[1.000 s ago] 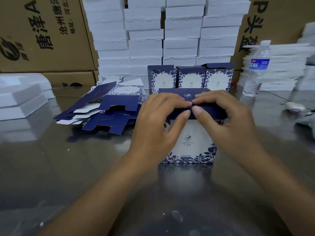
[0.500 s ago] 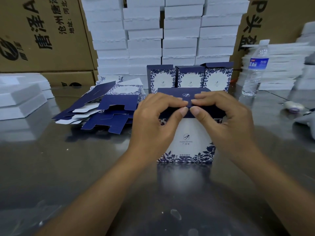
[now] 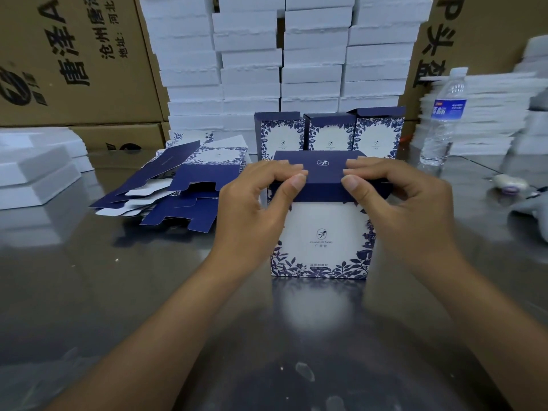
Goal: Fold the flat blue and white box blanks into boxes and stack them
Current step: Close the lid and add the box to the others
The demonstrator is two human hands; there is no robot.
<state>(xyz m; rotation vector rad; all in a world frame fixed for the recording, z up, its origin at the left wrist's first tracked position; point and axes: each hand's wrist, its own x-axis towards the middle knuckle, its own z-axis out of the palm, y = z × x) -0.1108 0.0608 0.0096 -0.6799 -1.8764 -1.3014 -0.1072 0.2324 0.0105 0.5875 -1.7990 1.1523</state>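
Note:
A blue and white box (image 3: 323,238) stands upright on the steel table in front of me, its dark blue top flap folded down over the front. My left hand (image 3: 255,209) pinches the flap's left part, fingers on top and thumb on the front edge. My right hand (image 3: 397,203) pinches the right part the same way. Three folded boxes (image 3: 329,134) stand in a row just behind. A loose heap of flat blue and white blanks (image 3: 178,185) lies to the left.
Tall stacks of white foam trays (image 3: 281,54) rise at the back, with more (image 3: 32,170) at the left and right. Brown cartons (image 3: 68,60) line the wall. A water bottle (image 3: 444,117) stands at the right, near a small white object (image 3: 508,183).
My two hands have slid apart along the top flap, from touching at its middle to its left and right parts. The flap now lies flat on the box.

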